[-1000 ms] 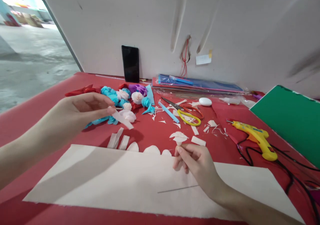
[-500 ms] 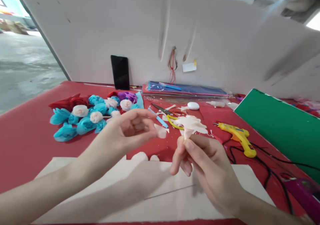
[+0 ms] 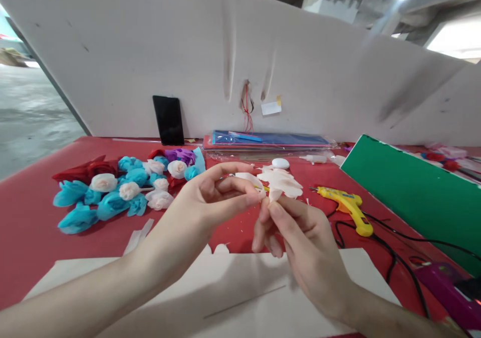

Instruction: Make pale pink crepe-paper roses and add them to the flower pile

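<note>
Pinching the base of a pale crepe-paper flower (image 3: 280, 180), your right hand (image 3: 304, 230) grips it between thumb and fingertips, with the petals fanning out above, over the red table (image 3: 30, 233). Your left hand (image 3: 205, 200) comes in from the other side, thumb and fingers narrowed on a thin pale paper strip (image 3: 249, 179). The end of that strip lies right by the flower's base; you cannot tell from here whether the two touch. Below your hands lies a white sheet (image 3: 240, 274) with a thin dark line across it. Beyond your left forearm, blue, white, red and purple paper flowers (image 3: 112, 206) sit bunched together. To your right, a yellow glue gun (image 3: 347, 204) rests on its side near a green board (image 3: 406, 198). Ahead, a black phone (image 3: 168, 120) leans against the white panel (image 3: 150, 42).
</note>
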`<state>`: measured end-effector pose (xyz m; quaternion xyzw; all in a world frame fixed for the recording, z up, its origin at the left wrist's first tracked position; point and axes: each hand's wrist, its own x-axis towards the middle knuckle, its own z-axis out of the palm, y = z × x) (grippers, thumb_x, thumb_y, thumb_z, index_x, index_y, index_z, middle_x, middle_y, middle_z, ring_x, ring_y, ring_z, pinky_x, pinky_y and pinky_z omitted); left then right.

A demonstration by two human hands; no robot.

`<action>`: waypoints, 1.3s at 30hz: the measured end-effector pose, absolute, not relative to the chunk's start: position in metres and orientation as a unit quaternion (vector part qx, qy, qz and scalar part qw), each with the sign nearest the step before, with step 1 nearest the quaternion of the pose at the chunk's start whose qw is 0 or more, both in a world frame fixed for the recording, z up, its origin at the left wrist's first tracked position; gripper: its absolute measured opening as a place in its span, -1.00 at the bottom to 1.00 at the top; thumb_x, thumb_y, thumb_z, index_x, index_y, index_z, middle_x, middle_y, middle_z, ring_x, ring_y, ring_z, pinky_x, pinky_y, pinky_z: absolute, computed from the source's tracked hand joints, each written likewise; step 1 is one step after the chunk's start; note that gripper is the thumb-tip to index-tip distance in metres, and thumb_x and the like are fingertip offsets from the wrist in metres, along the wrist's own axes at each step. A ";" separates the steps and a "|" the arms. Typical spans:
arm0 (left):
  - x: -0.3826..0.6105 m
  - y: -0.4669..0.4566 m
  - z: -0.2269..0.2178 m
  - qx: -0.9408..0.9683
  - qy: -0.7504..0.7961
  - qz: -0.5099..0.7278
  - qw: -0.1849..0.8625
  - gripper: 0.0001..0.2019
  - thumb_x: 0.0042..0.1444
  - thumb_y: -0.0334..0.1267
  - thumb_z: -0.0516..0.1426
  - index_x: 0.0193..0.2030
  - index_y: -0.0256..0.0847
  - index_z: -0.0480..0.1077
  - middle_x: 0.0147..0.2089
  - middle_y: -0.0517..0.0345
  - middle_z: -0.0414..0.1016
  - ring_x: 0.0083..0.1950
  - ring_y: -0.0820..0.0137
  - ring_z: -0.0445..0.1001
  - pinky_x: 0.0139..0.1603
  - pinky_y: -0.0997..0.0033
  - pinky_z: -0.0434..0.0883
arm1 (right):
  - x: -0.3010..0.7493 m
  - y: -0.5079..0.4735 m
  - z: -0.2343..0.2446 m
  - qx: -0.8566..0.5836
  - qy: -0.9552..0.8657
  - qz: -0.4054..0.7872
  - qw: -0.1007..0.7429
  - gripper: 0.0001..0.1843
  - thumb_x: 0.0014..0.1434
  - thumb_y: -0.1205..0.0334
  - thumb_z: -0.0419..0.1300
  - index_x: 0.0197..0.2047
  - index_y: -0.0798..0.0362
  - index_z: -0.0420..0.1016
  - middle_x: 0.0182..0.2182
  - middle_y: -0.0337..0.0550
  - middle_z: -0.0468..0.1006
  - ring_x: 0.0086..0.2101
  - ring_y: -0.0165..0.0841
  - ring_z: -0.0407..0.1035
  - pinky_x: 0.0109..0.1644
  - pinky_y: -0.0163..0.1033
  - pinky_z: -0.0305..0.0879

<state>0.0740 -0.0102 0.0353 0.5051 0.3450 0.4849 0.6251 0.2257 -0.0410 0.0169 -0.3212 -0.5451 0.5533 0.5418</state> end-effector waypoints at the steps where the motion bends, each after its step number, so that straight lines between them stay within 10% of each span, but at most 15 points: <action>1: 0.073 -0.009 0.035 0.516 0.352 0.485 0.613 -0.78 0.00 -0.28 0.34 -0.20 -0.01 0.49 -0.40 0.37 0.60 -0.29 0.45 0.58 -0.16 0.55 0.45 | 0.226 -0.040 0.017 -0.333 -0.553 0.538 0.542 -0.72 0.31 0.19 0.09 -0.43 0.03 0.44 -0.63 -0.31 0.50 -0.63 -0.54 0.11 -0.55 -0.41 0.07; 17: 0.076 -0.005 0.032 0.452 0.356 0.437 0.691 -0.89 0.07 -0.29 0.27 -0.23 -0.15 0.49 -0.25 0.16 0.63 -0.11 0.33 0.56 0.04 0.39 0.39 | 0.229 -0.036 0.013 -0.395 -0.629 0.418 0.522 -0.72 0.30 0.27 0.04 -0.44 0.04 0.42 -0.63 -0.33 0.49 -0.66 -0.54 0.18 -0.53 -0.35 0.09; 28: 0.080 -0.009 0.030 0.452 0.292 0.447 0.715 -0.71 0.02 -0.41 0.28 -0.49 -0.16 0.20 -0.50 0.36 0.52 -0.53 0.49 0.47 -0.45 0.53 0.40 | 0.226 -0.039 0.013 -0.389 -0.647 0.396 0.523 -0.71 0.29 0.28 0.04 -0.44 0.04 0.47 -0.62 -0.28 0.54 -0.66 -0.53 0.21 -0.57 -0.37 0.07; 39: 0.077 -0.012 0.030 0.521 0.295 0.404 0.691 -0.81 0.10 -0.35 0.21 -0.50 -0.13 0.59 -0.53 0.23 0.47 -0.42 0.44 0.42 -0.38 0.56 0.40 | 0.230 -0.040 0.009 -0.409 -0.730 0.212 0.505 -0.69 0.29 0.34 0.04 -0.45 0.05 0.49 -0.67 -0.30 0.47 -0.71 -0.53 0.15 -0.62 -0.34 0.06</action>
